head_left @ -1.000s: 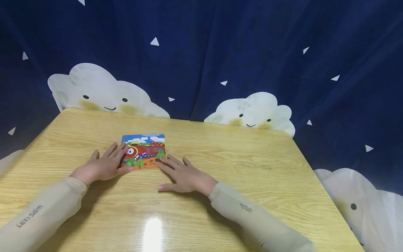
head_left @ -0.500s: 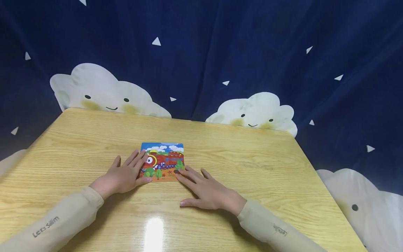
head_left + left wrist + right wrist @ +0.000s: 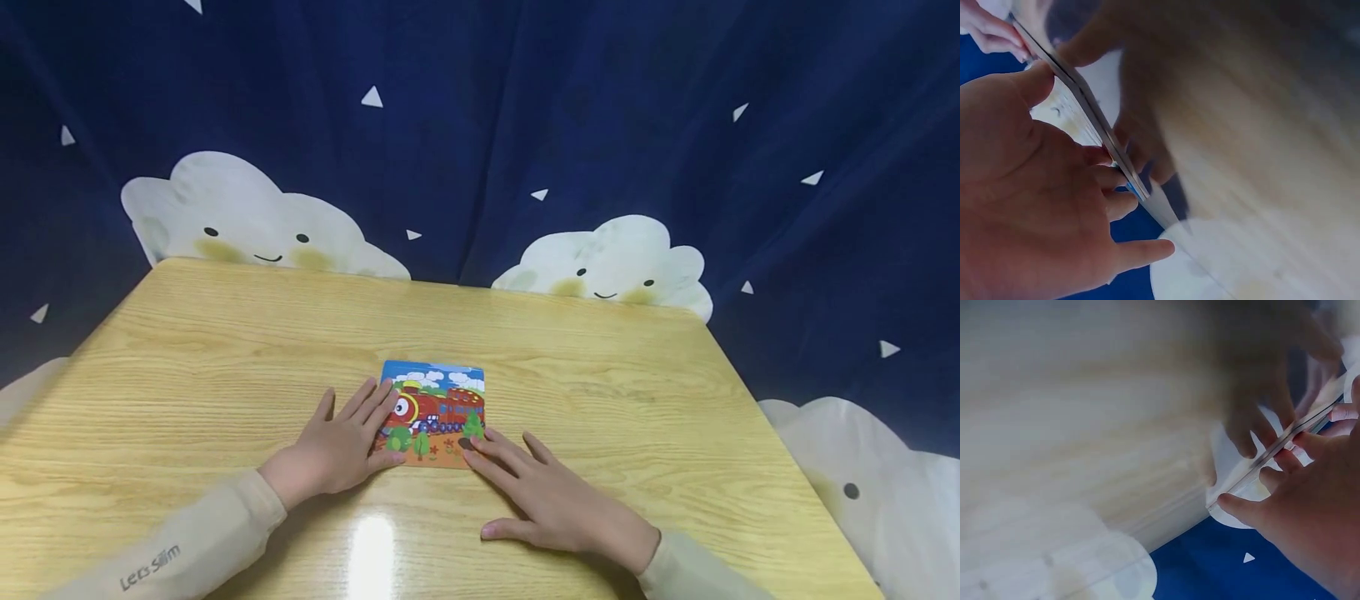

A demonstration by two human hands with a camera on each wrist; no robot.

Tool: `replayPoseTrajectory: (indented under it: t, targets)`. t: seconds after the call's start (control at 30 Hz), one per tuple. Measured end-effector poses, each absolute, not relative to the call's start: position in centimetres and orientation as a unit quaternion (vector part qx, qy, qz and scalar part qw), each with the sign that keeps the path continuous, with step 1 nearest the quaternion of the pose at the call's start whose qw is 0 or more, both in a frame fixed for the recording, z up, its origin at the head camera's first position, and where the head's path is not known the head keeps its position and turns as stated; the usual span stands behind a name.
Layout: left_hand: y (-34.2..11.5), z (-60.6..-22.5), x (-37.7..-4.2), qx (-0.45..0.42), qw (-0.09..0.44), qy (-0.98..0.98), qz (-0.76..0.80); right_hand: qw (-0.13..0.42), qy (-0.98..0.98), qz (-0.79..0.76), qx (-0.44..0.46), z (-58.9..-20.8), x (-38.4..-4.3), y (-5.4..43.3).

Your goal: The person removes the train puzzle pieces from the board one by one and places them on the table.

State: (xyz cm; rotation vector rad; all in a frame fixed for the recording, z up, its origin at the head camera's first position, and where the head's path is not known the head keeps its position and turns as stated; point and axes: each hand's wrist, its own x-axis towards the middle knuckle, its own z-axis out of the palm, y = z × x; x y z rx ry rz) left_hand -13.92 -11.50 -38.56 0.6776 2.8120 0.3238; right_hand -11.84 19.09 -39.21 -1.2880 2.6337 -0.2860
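A thin rectangular picture board (image 3: 438,421) with a red cartoon train, green trees and a blue sky lies flat on the wooden table. My left hand (image 3: 330,454) rests on its left side, fingers stretched across the edge and thumb at the lower left corner. At the lower right corner, the index and middle fingertips of my right hand (image 3: 558,496) touch the board, while that thumb lies apart on the table. Seen edge-on in the left wrist view, the board (image 3: 1094,112) looks layered, with my fingertips along its side. Some of its left part is hidden under my fingers.
The pale wood-grain table (image 3: 600,375) extends around the board on all sides. Behind it hangs a dark blue curtain (image 3: 450,125) with white triangles and smiling clouds (image 3: 255,217). A bright light reflection shows on the tabletop near the front.
The picture board has slid right and nearer to me across the table. Both hands have moved along with it, fingers staying on its left side and lower right corner.
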Motion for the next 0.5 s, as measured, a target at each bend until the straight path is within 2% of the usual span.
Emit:
replayPoseTrajectory:
  t: [0.27,0.5]
  targets:
    - [-9.9,-38.8,-12.5,0.253,0.101,0.957,0.098,0.062,0.889,-0.086,-0.446,-39.5,-9.9,21.4]
    - [-9.0,-39.9,-11.6,0.277,0.072,0.955,0.083,0.073,0.892,-0.086,-0.437,-39.6,-8.2,23.2]
